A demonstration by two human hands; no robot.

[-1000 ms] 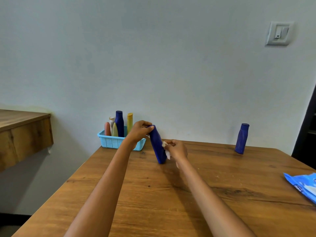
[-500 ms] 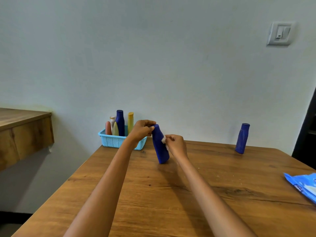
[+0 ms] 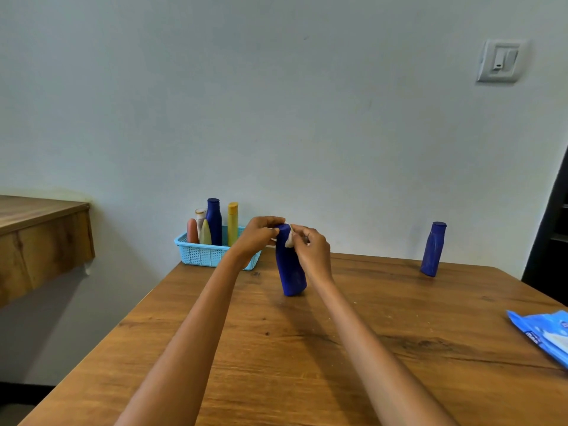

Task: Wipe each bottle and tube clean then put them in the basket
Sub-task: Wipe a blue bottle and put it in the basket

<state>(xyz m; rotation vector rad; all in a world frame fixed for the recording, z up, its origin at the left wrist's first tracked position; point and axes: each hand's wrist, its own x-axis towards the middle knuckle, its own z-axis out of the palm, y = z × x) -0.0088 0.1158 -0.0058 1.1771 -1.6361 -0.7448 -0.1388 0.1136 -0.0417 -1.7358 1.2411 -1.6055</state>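
Nearest, a blue wipes packet lies at the right edge of the wooden table. Mid-table, a blue bottle stands on its base, tilted slightly. The left hand grips its top with curled fingers. The right hand pinches a small white wipe against the bottle's neck; the contact patch is partly hidden. Farther left, a light blue basket at the far edge holds a blue bottle, a yellow bottle and three smaller tubes, upright. Far right, a second blue bottle stands alone.
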